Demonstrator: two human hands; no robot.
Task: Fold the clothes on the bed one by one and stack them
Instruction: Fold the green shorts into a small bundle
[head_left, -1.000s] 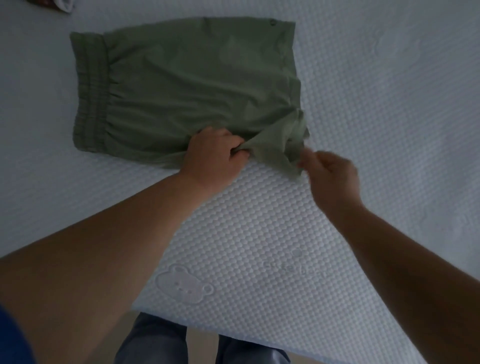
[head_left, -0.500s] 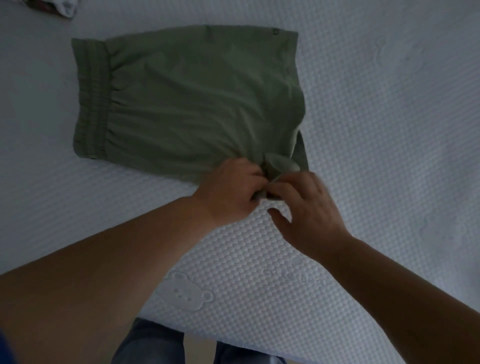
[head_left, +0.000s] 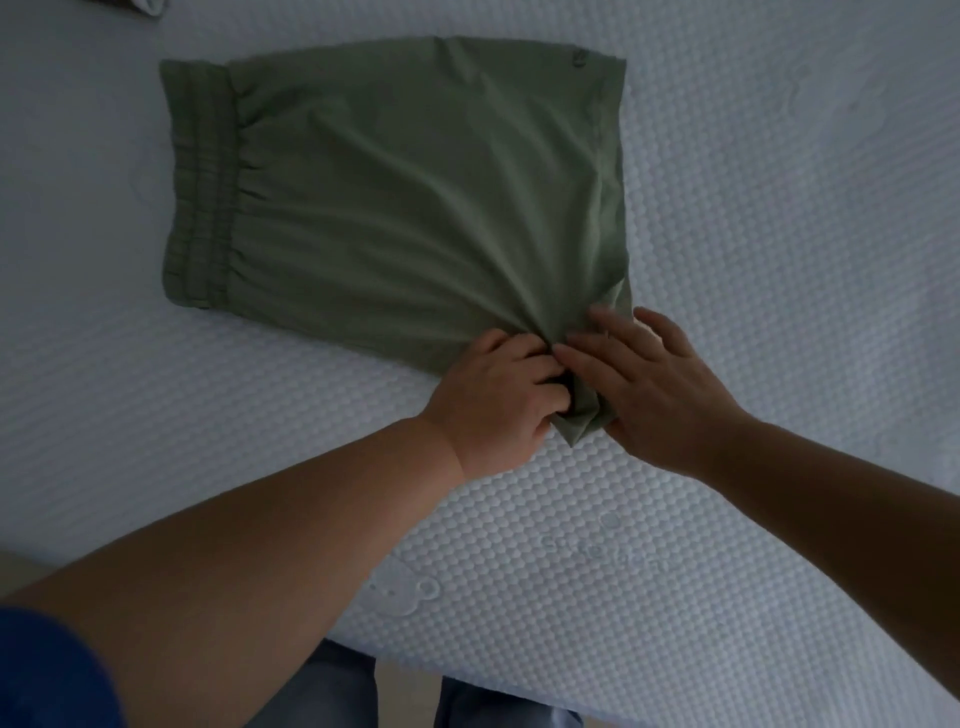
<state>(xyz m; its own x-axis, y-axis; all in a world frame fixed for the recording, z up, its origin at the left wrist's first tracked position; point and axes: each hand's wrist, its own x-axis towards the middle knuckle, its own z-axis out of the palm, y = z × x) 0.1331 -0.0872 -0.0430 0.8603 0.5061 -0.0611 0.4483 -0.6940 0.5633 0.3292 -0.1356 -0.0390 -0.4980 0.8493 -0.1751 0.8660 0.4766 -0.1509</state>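
Note:
A pair of green shorts (head_left: 405, 197) lies folded flat on the white quilted bed (head_left: 779, 260), its elastic waistband to the left. At the near right corner of the shorts a small flap of cloth sticks out toward me. My left hand (head_left: 498, 400) grips that corner with curled fingers. My right hand (head_left: 644, 384) lies right beside it, fingers fairly straight, pressing on the same corner with its fingertips on the fabric. The two hands touch each other.
Another piece of clothing (head_left: 148, 5) peeks in at the top left corner. The bed's near edge (head_left: 467, 670) runs below my arms, with my legs in jeans (head_left: 332, 691) beyond it. Open mattress surrounds the shorts on the right and front.
My right hand has come in from the right and settled on the shorts' near corner. The loose flap has been drawn down toward me, and the shorts' right edge lies flatter.

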